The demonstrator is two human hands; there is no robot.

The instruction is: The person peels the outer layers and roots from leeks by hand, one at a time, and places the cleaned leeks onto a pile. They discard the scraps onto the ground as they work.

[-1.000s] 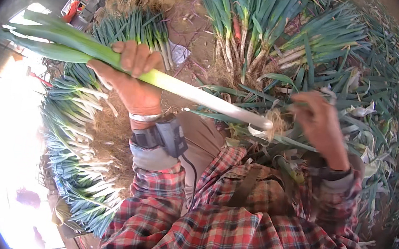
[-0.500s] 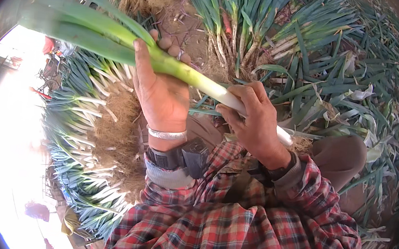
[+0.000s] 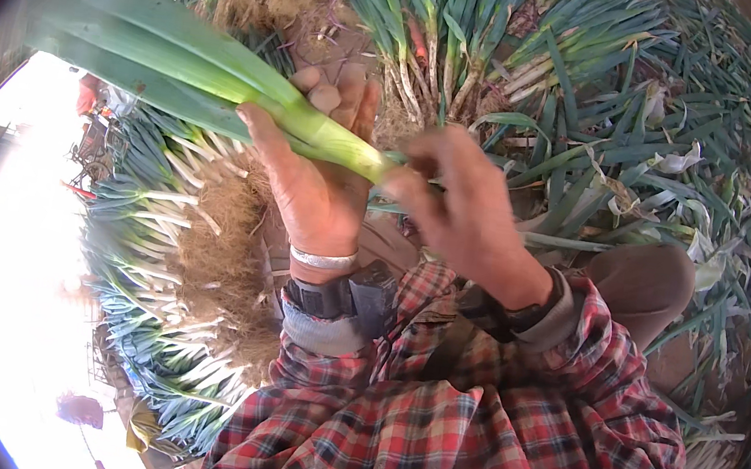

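Note:
A thick leek (image 3: 226, 76) slants across the picture, its broad green leaves reaching to the upper left. My left hand (image 3: 319, 195) is palm up beneath the stalk, with the thumb against its near side and the fingers behind it. The leek rests in that hand. My right hand (image 3: 468, 208) is at the pale lower end of the stalk, smeared by motion. Its curled fingers appear to touch the stalk, but their grip is blurred. The white root end is hidden by this hand.
Many leeks (image 3: 169, 237) lie in a curved row at the left, their brown roots (image 3: 221, 272) facing inward. Bunches of leeks (image 3: 437, 36) with muddy stems stand ahead. A heap of loose green leaves (image 3: 683, 169) covers the right side. My bent knee (image 3: 641, 286) is near it.
My right hand has come up and left along the stalk and is now blurred. The white shaft that showed before is out of sight. My left hand has shifted slightly right.

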